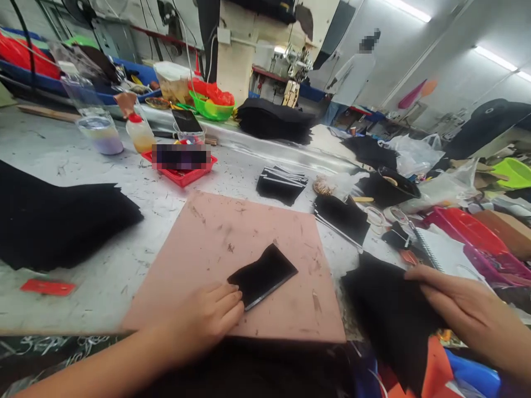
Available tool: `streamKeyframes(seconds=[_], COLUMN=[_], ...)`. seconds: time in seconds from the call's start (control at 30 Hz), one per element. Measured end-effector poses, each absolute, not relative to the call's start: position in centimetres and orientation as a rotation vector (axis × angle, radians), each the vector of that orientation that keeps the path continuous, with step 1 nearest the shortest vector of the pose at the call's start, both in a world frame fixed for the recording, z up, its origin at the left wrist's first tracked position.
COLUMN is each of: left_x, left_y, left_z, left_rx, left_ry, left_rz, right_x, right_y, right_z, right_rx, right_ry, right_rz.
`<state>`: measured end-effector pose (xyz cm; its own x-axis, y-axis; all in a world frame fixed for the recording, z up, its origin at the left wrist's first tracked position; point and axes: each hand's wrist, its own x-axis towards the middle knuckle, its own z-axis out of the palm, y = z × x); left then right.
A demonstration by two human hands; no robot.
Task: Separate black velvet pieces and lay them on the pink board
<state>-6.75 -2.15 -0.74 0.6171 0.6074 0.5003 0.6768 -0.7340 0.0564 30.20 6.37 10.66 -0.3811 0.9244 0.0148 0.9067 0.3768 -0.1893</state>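
A small black piece (265, 273) with a pale strip along its lower edge lies on the pink board (207, 232). My left hand (215, 309) rests on the board, its fingertips at the left edge of that piece; whether they grip it is unclear. At the right, my right hand (460, 304) is closed on the edge of a larger black piece (390, 315), with the thumb on top. This larger piece hangs partly over the table's front edge, beside the board.
Black stacks lie at the left (62, 221) and beyond the board (282, 185). Behind are a red basket (182, 178), a glue bottle (140, 132) and a jar (102, 132). Tape rolls and a notebook (448, 251) lie right. A person (352, 80) stands far back.
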Motion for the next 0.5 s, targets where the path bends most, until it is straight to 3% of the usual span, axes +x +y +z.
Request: streamKeyframes(seconds=[0.13,0.23,0.5], left_x=[-6.8,-6.7,-6.8], left_y=[-3.2,-3.7,-4.1], left_z=[-1.4,-1.7,-2.4], left_rx=[-2.749,-2.760,-2.740], left_ry=[-1.132,-1.179,-1.209], left_rz=[-0.756,-0.780,-0.846], right_x=[22.1,17.2,13.3], right_y=[5.6,5.6,5.6], right_z=[10.5,7.8,3.6], right_rx=[-1.213,-0.891,-0.980], right_ry=[-2.843,-2.967,-2.978], right_rz=[0.811,1.059,1.064])
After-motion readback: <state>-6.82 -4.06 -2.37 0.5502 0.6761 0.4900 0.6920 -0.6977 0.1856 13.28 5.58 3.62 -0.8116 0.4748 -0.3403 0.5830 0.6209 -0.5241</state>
